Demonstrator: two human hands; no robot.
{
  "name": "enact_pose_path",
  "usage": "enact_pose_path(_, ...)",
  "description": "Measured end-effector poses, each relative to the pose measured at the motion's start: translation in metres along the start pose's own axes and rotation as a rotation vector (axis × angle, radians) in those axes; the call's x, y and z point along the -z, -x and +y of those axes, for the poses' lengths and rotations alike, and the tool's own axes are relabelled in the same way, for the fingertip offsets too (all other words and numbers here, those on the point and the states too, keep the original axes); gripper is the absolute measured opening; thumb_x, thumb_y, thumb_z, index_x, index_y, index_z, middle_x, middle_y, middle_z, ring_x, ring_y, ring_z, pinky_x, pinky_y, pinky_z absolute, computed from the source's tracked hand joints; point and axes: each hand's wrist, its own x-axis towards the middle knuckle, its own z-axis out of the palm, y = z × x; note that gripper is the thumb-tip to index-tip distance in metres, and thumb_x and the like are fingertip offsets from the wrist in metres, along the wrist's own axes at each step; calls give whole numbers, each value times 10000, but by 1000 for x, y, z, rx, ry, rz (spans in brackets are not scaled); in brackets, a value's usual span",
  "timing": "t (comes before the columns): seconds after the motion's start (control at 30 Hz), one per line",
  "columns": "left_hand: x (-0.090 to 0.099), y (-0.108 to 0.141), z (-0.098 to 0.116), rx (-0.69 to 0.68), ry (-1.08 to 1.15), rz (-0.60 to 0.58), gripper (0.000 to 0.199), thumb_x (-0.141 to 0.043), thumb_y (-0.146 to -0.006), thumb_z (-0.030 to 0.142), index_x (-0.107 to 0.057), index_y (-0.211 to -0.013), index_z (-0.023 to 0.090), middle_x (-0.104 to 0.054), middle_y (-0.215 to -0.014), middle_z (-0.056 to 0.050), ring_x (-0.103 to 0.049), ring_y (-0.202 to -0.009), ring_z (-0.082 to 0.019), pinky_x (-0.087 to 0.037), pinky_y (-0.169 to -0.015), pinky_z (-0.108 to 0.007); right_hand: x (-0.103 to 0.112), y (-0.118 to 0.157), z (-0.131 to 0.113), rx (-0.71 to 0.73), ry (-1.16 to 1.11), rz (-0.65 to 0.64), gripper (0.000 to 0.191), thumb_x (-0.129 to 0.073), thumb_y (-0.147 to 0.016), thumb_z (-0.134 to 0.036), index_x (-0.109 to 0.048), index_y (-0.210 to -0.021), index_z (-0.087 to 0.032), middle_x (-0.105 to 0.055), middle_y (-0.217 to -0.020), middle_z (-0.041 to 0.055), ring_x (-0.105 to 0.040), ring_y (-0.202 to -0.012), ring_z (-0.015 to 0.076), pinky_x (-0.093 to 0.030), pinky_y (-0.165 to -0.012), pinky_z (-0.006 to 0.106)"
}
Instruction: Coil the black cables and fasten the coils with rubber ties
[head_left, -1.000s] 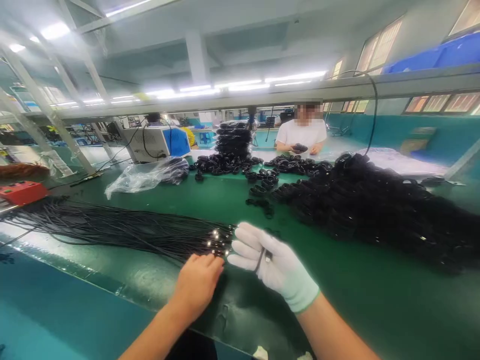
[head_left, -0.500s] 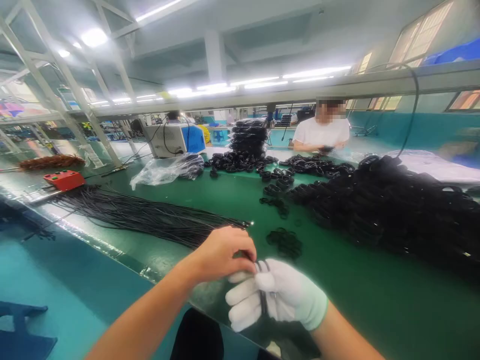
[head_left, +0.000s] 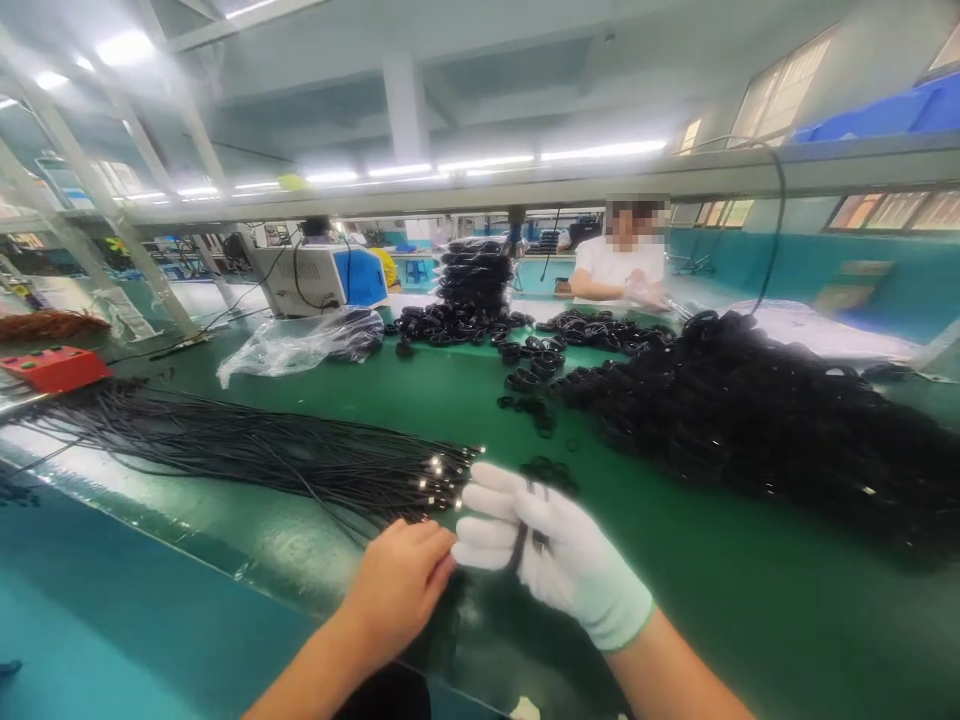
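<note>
My right hand [head_left: 551, 545], in a white glove with a pale green cuff, holds a black cable against its palm and fingers. Bare and curled, my left hand [head_left: 405, 580] is beside the gloved fingertips; what it holds, if anything, is hidden. Just beyond both hands, a long bundle of black cables [head_left: 262, 445] with shiny metal ends lies along the left of the green table [head_left: 690, 610]. A few small black coils [head_left: 547, 470] lie partly behind the gloved hand.
A large heap of black coiled cables [head_left: 750, 410] covers the right side. Farther back are a stack of bagged coils [head_left: 476, 275], a clear plastic bag [head_left: 300, 340] and a white and blue machine [head_left: 315, 278]. A red box [head_left: 56, 368] sits left. A person [head_left: 619, 265] is across the table.
My left hand has moved down and left, away from the gloved palm. My right hand has risen slightly. The view has turned a little to the right, and the person's hands across the table have lifted.
</note>
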Motion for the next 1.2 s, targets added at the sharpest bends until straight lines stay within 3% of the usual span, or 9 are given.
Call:
enact_pose_path(0.2, 7, 14, 40, -123, -97, 66, 201, -441, -882, 190, -579, -735, 188, -621, -713, -16, -539, -643, -169, -344, -626, -310, 2, -1, 11, -33, 131, 139, 420, -698, -756, -298, -557, -1118, -138, -653, -997, 115, -637, -847, 201, -453, -850, 413)
enact_pose_path(0.3, 28, 1, 29, -203, -36, 113, 151, -572, -843, 303, -605, -747, 191, -628, -731, -8, -538, -699, -167, -351, -667, -306, 7, 2, 22, -167, 139, 2, 351, -678, -776, -241, -577, -1081, -101, -668, -893, 108, -630, -791, 186, -468, -787, 376)
enact_pose_path(0.4, 44, -14, 13, -200, 260, 35, 139, -669, -774, 322, -640, -754, 187, -642, -759, 2, -553, -736, -143, -395, -702, -264, 10, 7, 32, -346, 70, -172, 403, -683, -762, -292, -577, -1072, -59, -652, -888, 143, -641, -807, 237, -462, -783, 450)
enact_pose_path(0.5, 39, -25, 3, -114, 652, -70, 123, -675, -758, 273, -660, -760, 150, -651, -757, -9, -580, -715, -128, -443, -655, -216, 7, 9, 37, -445, 2, -237, 494, -707, -724, -361, -558, -1086, -59, -627, -879, 134, -635, -772, 240, -444, -776, 496)
enact_pose_path(0.6, 21, -27, -8, -38, 772, -97, 170, -535, -845, 237, -669, -833, 132, -676, -808, -35, -607, -743, -141, -462, -652, -221, 2, 7, 35, -391, -88, -187, 502, -744, -689, -309, -538, -1103, -112, -538, -733, 2, -529, -639, 118, -433, -733, 369)
enact_pose_path(0.77, 2, -15, -25, 44, 290, 20, 244, -408, -893, 218, -650, -906, 200, -661, -845, -20, -576, -785, -165, -417, -701, -271, -2, -1, 17, -87, -63, -61, 402, -720, -728, -325, -547, -1053, -165, -462, -714, -29, -442, -632, 99, -418, -748, 340)
enact_pose_path(0.93, -5, 7, 11, 20, -108, 3, 210, -397, -888, 182, -596, -824, 208, -639, -786, -3, -551, -675, -158, -350, -652, -295, 3, -6, 8, 46, 21, 44, 346, -664, -780, -334, -571, -1075, -177, -590, -857, 42, -543, -731, 153, -434, -804, 397)
enact_pose_path(1.1, -6, 11, 40, -106, -163, 60, 160, -481, -865, 173, -548, -719, 185, -619, -695, 3, -537, -611, -152, -306, -597, -303, 4, -5, 17, -25, 219, 182, 347, -669, -783, -293, -586, -1093, -161, -637, -1006, 95, -597, -861, 189, -428, -824, 369)
enact_pose_path(1.2, 13, 11, 29, -223, -198, 102, 166, -554, -857, 269, -553, -714, 186, -609, -694, 7, -532, -645, -152, -298, -597, -295, 2, 0, 25, -177, 318, 28, 190, -645, -803, -220, -629, -957, -110, -641, -905, 85, -573, -807, 158, -427, -750, 301)
